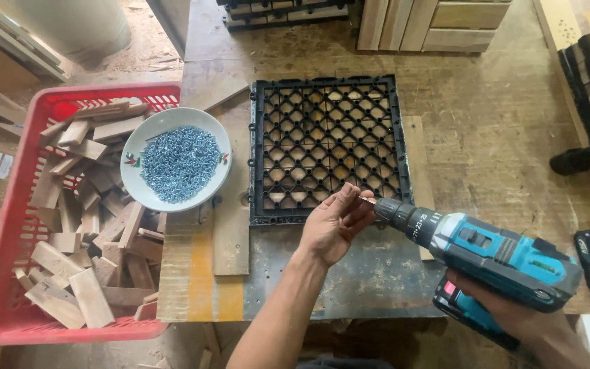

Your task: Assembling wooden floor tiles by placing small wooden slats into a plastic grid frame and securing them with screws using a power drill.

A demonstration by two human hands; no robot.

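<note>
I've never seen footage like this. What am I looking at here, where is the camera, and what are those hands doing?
This is one picture from a camera worn on a person's head, looking down at a worn wooden workbench. No machine is involved, just two bare hands. The right hand grips a blue and black cordless drill. The left hand pinches a small screw at the drill's tip. Behind them lies a black plastic grid tile. A white bowl of silvery screws rests on a red plastic basket of wooden offcuts.

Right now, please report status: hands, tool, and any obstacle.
Left hand pinching screw at drill tip. Right hand gripping blue drill. Black plastic grid just beyond, nothing between.
</note>
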